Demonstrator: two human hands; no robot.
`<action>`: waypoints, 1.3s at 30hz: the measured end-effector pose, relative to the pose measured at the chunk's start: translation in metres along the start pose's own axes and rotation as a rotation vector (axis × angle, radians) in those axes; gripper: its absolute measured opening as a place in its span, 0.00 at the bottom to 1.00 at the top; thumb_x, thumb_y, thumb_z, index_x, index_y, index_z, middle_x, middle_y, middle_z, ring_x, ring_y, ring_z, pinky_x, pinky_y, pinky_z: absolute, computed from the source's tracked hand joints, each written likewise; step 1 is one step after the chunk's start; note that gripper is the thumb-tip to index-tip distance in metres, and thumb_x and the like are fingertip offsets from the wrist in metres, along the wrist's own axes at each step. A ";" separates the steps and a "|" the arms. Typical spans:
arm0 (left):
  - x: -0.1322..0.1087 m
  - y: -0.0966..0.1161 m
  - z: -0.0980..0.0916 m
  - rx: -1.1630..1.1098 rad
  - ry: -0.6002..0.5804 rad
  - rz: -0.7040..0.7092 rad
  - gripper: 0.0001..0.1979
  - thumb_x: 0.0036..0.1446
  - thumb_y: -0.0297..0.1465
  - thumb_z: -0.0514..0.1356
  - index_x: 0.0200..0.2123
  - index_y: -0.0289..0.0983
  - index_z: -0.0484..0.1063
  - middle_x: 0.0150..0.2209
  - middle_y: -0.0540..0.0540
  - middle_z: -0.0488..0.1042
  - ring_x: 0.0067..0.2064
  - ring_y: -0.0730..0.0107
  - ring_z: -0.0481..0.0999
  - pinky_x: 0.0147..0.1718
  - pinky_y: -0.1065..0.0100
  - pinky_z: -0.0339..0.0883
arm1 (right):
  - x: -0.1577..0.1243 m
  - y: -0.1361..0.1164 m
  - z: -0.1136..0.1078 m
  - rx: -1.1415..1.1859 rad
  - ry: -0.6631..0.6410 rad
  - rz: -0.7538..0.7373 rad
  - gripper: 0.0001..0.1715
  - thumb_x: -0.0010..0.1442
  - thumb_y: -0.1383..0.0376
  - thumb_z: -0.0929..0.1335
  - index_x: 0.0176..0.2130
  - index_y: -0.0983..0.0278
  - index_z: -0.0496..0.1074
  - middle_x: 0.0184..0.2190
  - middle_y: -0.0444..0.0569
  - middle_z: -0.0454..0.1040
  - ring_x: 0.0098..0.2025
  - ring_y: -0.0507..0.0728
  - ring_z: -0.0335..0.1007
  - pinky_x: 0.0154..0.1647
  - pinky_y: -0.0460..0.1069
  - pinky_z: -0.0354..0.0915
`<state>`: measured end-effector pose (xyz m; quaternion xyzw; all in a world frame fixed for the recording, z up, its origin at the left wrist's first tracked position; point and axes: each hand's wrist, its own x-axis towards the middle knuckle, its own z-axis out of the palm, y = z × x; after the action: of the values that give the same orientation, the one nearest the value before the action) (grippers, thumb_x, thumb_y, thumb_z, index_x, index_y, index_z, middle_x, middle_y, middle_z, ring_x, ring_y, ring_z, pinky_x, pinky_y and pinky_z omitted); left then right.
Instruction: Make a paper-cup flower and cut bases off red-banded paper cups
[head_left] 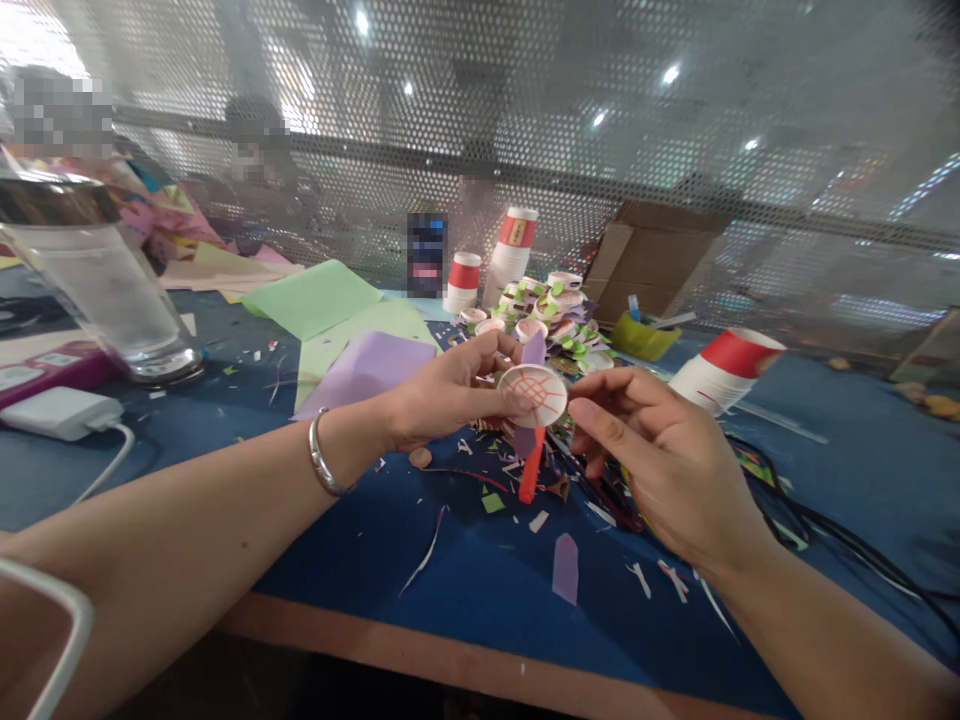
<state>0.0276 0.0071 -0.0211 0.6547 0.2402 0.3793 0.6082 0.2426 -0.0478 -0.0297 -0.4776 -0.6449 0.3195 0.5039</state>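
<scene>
My left hand (450,395) pinches a small round paper cup bottom (546,392) with red crossing lines drawn on it. Purple paper petals (534,347) stick out above and below this disc. Close to its right edge is my right hand (664,450), fingers loosely curled and thumb and forefinger slightly apart, with nothing visible between them. Just below the disc lies a red-orange strip-like piece (532,470), partly hidden. A loose purple paper petal (566,570) rests on the blue table. Behind my hands is a heap of similar decorated cup bottoms (562,298) with green and purple paper.
Red-and-white paper cups (512,255) stand stacked at the back; another cup stack (724,368) leans at right. Green paper (315,305) and purple paper (367,370) lie left, beyond a glass bottle (120,280). Black cables (817,525) run right. Paper scraps litter the table.
</scene>
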 end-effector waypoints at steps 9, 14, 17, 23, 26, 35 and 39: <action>0.000 0.000 -0.001 0.062 -0.023 0.032 0.13 0.57 0.31 0.68 0.39 0.37 0.65 0.37 0.49 0.74 0.38 0.73 0.75 0.39 0.68 0.69 | -0.001 0.000 -0.002 -0.033 -0.007 -0.032 0.15 0.60 0.52 0.76 0.42 0.56 0.75 0.27 0.41 0.74 0.25 0.50 0.70 0.21 0.44 0.65; 0.001 0.006 -0.002 0.086 0.007 0.003 0.09 0.59 0.31 0.66 0.35 0.35 0.69 0.32 0.50 0.74 0.35 0.74 0.73 0.36 0.70 0.66 | -0.001 0.000 -0.001 -0.048 -0.018 -0.017 0.16 0.60 0.52 0.77 0.42 0.57 0.75 0.28 0.41 0.74 0.25 0.50 0.70 0.20 0.44 0.65; 0.002 0.005 -0.004 0.051 0.029 -0.021 0.10 0.58 0.31 0.67 0.32 0.35 0.69 0.29 0.51 0.72 0.31 0.77 0.71 0.32 0.71 0.64 | 0.000 0.000 -0.001 -0.029 -0.009 -0.019 0.16 0.60 0.52 0.76 0.42 0.58 0.76 0.27 0.41 0.75 0.25 0.50 0.69 0.20 0.43 0.67; 0.005 -0.001 -0.010 -0.033 0.070 -0.105 0.08 0.60 0.29 0.66 0.34 0.34 0.68 0.33 0.47 0.76 0.31 0.75 0.75 0.33 0.69 0.68 | 0.002 0.003 -0.001 0.022 0.099 -0.036 0.13 0.61 0.54 0.76 0.40 0.59 0.76 0.24 0.41 0.72 0.25 0.50 0.68 0.20 0.42 0.67; 0.007 -0.003 -0.013 -0.042 0.102 -0.109 0.08 0.60 0.28 0.66 0.36 0.35 0.68 0.35 0.46 0.77 0.32 0.73 0.77 0.34 0.67 0.70 | 0.003 0.004 0.000 0.011 0.105 -0.026 0.11 0.61 0.55 0.75 0.38 0.59 0.76 0.23 0.41 0.71 0.24 0.49 0.67 0.20 0.43 0.66; 0.014 -0.011 -0.017 -0.081 0.393 -0.095 0.12 0.60 0.32 0.69 0.31 0.37 0.69 0.31 0.49 0.75 0.32 0.73 0.75 0.36 0.67 0.71 | 0.000 -0.001 0.000 -0.197 -0.059 -0.026 0.13 0.63 0.53 0.73 0.36 0.60 0.77 0.21 0.40 0.71 0.20 0.49 0.65 0.20 0.46 0.63; 0.017 -0.014 -0.017 -0.044 0.459 -0.040 0.14 0.55 0.35 0.73 0.30 0.37 0.70 0.30 0.49 0.74 0.33 0.72 0.75 0.33 0.68 0.70 | 0.001 -0.003 0.002 -0.212 -0.101 -0.039 0.14 0.64 0.53 0.72 0.35 0.61 0.76 0.20 0.40 0.70 0.19 0.50 0.63 0.19 0.46 0.60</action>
<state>0.0264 0.0333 -0.0315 0.5329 0.3767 0.5112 0.5593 0.2398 -0.0479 -0.0274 -0.4987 -0.7088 0.2635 0.4236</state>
